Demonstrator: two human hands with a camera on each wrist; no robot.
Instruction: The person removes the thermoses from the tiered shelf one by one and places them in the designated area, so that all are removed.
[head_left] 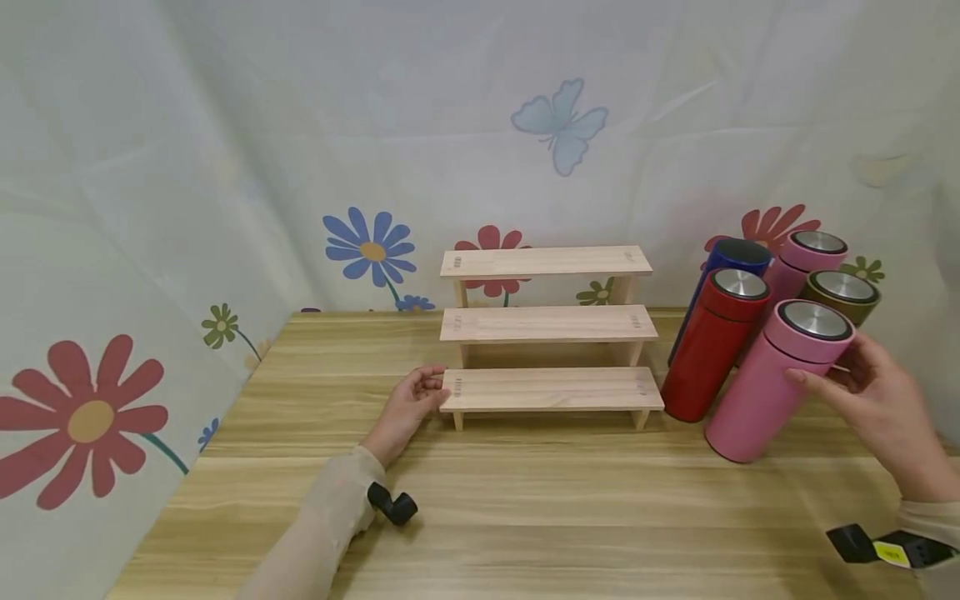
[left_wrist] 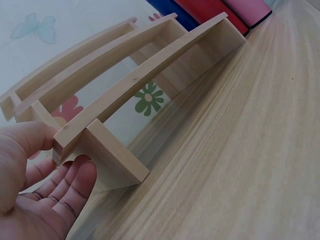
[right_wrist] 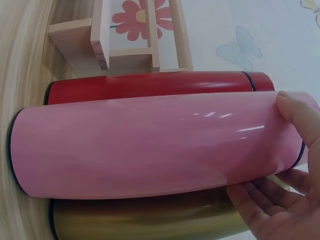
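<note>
A three-step wooden display shelf [head_left: 551, 389] stands on the table. My left hand [head_left: 408, 408] pinches the left end of its lowest step, thumb against the board's end and fingers curled beneath, as the left wrist view shows. On the right, my right hand [head_left: 877, 400] holds the front pink thermos [head_left: 772, 400] near its lid, with the thumb on one side and fingers on the other. That thermos stands on the table, in front of a red thermos [head_left: 708, 350]. An olive-gold thermos [right_wrist: 150, 217] is beside it in the right wrist view.
Behind these, a blue thermos [head_left: 693, 304] and a second pink thermos [head_left: 787, 271] are partly hidden. A white cloth backdrop [head_left: 420, 108] printed with flowers hangs behind the wood-grain table [head_left: 525, 517].
</note>
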